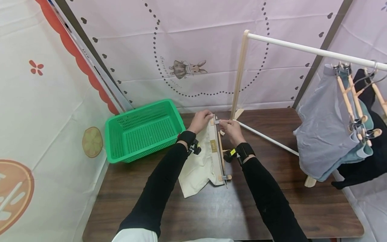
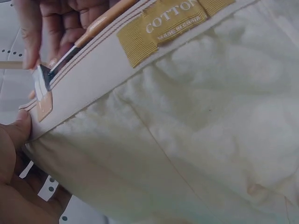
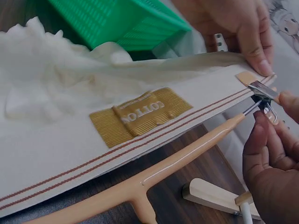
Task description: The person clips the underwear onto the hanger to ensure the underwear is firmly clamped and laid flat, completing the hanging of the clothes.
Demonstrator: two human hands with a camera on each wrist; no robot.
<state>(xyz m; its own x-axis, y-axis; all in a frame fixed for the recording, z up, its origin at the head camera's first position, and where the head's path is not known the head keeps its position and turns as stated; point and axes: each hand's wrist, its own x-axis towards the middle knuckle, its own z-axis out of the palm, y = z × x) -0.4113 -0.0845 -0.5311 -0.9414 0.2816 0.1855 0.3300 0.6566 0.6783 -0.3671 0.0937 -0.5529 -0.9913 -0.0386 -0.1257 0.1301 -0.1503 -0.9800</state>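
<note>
Cream shorts or trousers (image 1: 198, 164) lie on the table, the waistband running along a clip hanger (image 3: 191, 150) with a peach-coloured bar. A gold COTTON label (image 3: 145, 115) is sewn inside the waistband. My left hand (image 1: 201, 121) pinches the far corner of the waistband between thumb and fingers. With thumb and fingers, my right hand (image 1: 232, 131) pinches the hanger's far metal clip (image 3: 264, 91), whose tan pad overlaps the fabric beside that corner. At the waistband's near end sits the other clip (image 1: 224, 177).
A green plastic basket (image 1: 145, 153) stands on the left of the wooden table (image 1: 272, 215). On the right, a rack with a white rail (image 1: 302, 48) carries grey-blue (image 1: 320, 127) and black (image 1: 376, 148) clothes on clip hangers. Its wooden post (image 1: 240, 74) rises behind my right hand.
</note>
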